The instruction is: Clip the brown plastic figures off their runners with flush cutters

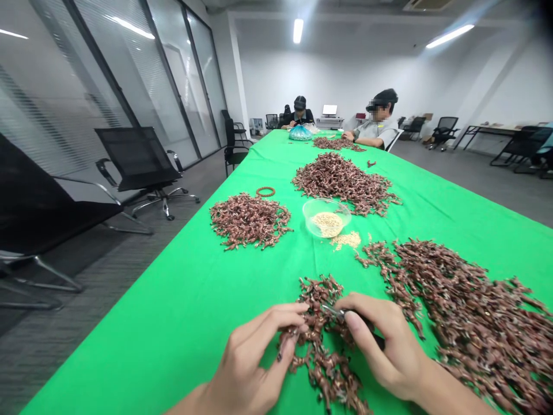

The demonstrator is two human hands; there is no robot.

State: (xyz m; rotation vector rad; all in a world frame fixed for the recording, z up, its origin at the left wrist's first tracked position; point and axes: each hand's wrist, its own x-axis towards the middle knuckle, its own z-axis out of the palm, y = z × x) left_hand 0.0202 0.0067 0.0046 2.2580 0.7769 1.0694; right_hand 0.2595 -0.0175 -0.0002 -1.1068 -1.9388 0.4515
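Observation:
My right hand grips a small pair of metal-tipped pliers with a black handle, and its tips reach into a tangled heap of copper-brown strands. My left hand pinches a brown piece from that heap between its fingers. A larger mass of the same strands lies to the right of my right hand. Beyond the hands stands a clear plastic bowl of pale beads, with some spilled in front of it. Further piles and a brown beaded ring lie ahead.
A green cloth covers the long table. Two co-workers sit at its far end beside another pile and a blue-tinted plastic bag. Black office chairs stand along the left side, near a glass wall.

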